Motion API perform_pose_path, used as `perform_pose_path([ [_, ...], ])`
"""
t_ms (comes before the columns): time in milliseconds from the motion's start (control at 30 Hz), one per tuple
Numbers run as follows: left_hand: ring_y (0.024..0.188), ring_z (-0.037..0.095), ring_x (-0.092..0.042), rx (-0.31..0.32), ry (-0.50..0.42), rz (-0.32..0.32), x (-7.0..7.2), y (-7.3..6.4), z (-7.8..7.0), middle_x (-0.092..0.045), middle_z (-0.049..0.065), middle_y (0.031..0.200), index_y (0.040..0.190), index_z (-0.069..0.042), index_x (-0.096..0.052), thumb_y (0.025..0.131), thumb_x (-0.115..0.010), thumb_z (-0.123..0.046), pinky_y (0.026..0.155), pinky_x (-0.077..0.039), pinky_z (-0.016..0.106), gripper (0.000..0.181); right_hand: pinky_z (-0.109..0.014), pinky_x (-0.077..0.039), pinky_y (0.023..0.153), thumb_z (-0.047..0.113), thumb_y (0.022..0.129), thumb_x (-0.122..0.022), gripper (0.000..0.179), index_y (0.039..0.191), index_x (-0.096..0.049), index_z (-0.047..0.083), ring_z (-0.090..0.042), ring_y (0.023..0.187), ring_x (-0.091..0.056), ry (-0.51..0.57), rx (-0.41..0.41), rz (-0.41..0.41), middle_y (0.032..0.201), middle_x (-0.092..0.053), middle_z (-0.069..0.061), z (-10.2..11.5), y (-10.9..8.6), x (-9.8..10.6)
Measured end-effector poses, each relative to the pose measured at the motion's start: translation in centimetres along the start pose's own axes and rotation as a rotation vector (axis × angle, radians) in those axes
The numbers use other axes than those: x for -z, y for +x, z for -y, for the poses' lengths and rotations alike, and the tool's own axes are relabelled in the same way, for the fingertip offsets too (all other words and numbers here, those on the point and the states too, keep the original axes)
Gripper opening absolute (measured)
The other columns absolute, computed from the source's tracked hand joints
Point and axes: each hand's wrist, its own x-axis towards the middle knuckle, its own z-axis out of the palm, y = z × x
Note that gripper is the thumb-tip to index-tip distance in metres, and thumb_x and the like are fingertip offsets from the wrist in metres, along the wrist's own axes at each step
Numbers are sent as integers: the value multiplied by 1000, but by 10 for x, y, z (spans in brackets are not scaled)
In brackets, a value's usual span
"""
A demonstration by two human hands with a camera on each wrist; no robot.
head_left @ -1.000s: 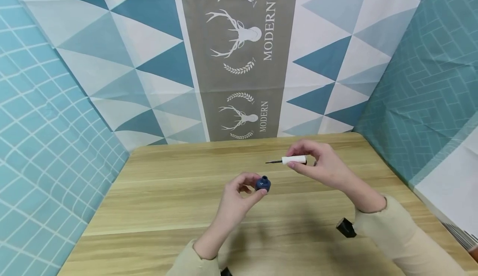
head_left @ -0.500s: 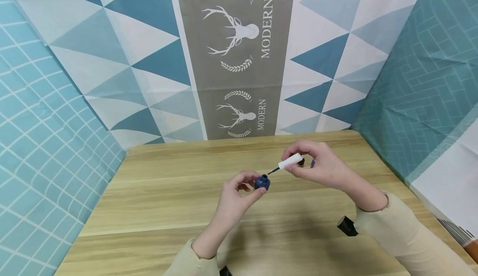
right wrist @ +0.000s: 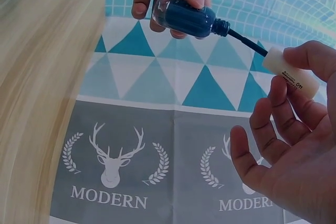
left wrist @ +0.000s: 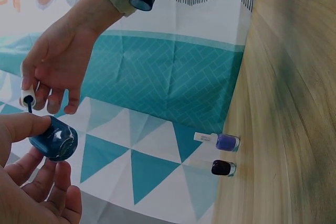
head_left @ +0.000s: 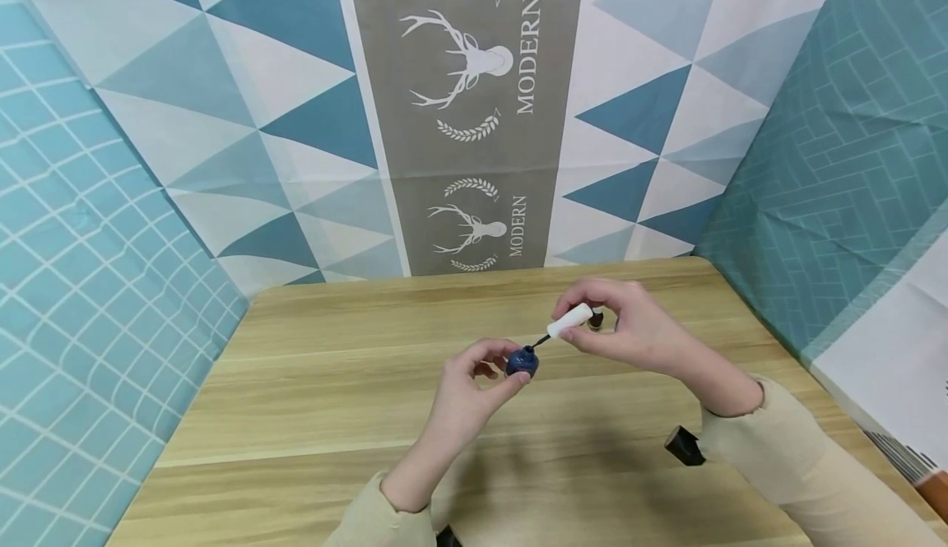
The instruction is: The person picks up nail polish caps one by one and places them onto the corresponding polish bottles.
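My left hand [head_left: 470, 395] holds a small dark blue nail polish bottle [head_left: 522, 363] between thumb and fingers, its uncapped neck tilted toward the other hand. Above and to the right, my right hand [head_left: 629, 329] pinches a white cap [head_left: 569, 322] printed with small lettering. From that cap a thin dark brush [right wrist: 248, 42] slants down to the bottle's mouth. In the right wrist view its end is at the threaded neck [right wrist: 221, 27], partly inside the opening. Both hands are raised over the wooden table [head_left: 333, 415].
A purple nail polish bottle with a white cap [left wrist: 227, 141] and a very dark small bottle [left wrist: 223, 168] stand on the table beyond my right hand. Patterned cloth [head_left: 474, 136] hangs behind the table and along both sides. Black wrist devices [head_left: 685, 446] sit at the sleeves.
My right hand has tilted the white cap and moved it slightly left and down, bringing the brush from apart from the bottle into its mouth. The left hand stays nearly still.
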Motion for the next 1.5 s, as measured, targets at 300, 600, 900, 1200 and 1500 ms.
perform_pose_path([
  [300,84,12,-59,-15,16,0,-1,0,-2,-69,-8,94,100,-20,-70,77,-78,-17,74,-49,29,24,-23,-40,59,11,81,-72,19,97,-66,21,-9,72,-50,-40,-5,30,90,-63,9,-1,2,-4],
  [600,83,13,-59,-19,15,13,-3,0,-4,-69,-5,95,100,-20,-70,77,-78,-19,74,-49,32,24,-24,-39,60,16,81,-73,19,96,-66,23,-9,74,-50,-67,-48,62,91,-63,12,3,1,-9],
  [900,83,13,-58,-22,5,17,-5,1,-3,-69,-5,93,99,-20,-71,77,-79,-18,75,-49,34,24,-26,-45,66,20,83,-73,15,97,-67,20,-9,78,-55,-34,-50,84,91,-65,12,1,2,-16],
  [1200,85,14,-58,5,-5,26,-7,1,-5,-69,-3,94,100,-18,-70,78,-78,-21,77,-49,38,24,-27,-51,74,19,84,-72,18,101,-68,17,-11,82,-59,60,-81,105,93,-65,9,-4,1,-21],
  [1500,85,14,-58,14,-16,23,-7,2,-5,-70,-3,95,100,-16,-71,78,-78,-22,77,-49,38,25,-29,-52,78,18,85,-71,16,101,-70,15,-12,81,-60,107,-121,104,88,-66,8,-6,2,-23],
])
